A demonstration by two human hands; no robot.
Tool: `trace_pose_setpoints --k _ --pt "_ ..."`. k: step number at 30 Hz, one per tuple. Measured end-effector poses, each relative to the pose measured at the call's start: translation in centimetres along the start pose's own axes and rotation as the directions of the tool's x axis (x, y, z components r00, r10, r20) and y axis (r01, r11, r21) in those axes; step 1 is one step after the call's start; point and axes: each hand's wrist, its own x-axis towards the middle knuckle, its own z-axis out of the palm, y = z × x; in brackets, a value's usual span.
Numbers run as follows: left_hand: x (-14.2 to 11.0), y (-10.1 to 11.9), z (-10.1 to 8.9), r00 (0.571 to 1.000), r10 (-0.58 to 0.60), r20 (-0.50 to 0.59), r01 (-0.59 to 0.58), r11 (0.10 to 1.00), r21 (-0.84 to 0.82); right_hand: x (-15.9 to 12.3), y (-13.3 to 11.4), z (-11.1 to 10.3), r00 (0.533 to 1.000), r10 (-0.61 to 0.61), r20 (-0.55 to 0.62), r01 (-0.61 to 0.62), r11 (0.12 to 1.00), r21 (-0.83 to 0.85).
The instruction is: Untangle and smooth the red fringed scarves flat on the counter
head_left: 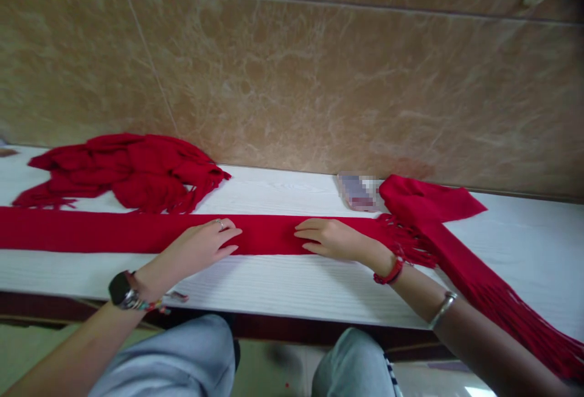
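Note:
A long red scarf (91, 231) lies flat in a band along the white table (283, 284). My left hand (201, 246) rests palm down on it near the middle, fingers together and flat. My right hand (331, 239) lies flat on the same scarf a little to the right, fingers pointing left. Neither hand grips the cloth. A watch and a beaded bracelet sit on my left wrist, and a red bracelet and a metal bangle on my right arm.
A heap of red scarves (132, 172) sits at the back left. Another red fringed scarf (460, 251) hangs off the table's front right. A small phone-like object (359, 192) lies by the marble wall (319, 81). My knees are below the table edge.

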Motion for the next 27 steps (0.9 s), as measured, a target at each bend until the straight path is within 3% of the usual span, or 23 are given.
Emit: trace_pose_setpoints --k 6,16,27 --pt "1.0 0.7 -0.3 0.991 0.132 -0.038 -0.132 0.991 -0.017 -1.7 0.8 -0.8 1.000 -0.023 -0.004 0.023 1.000 -0.003" --pt "3.3 2.2 -0.3 0.946 0.324 -0.026 -0.322 0.945 0.053 -3.4 0.7 -2.4 0.995 0.065 0.082 -0.057 0.994 -0.094" --pt "3.5 3.0 -2.4 0.970 0.226 0.085 -0.226 0.974 -0.007 -3.2 0.5 -2.6 0.987 0.155 0.053 -0.144 0.976 -0.164"
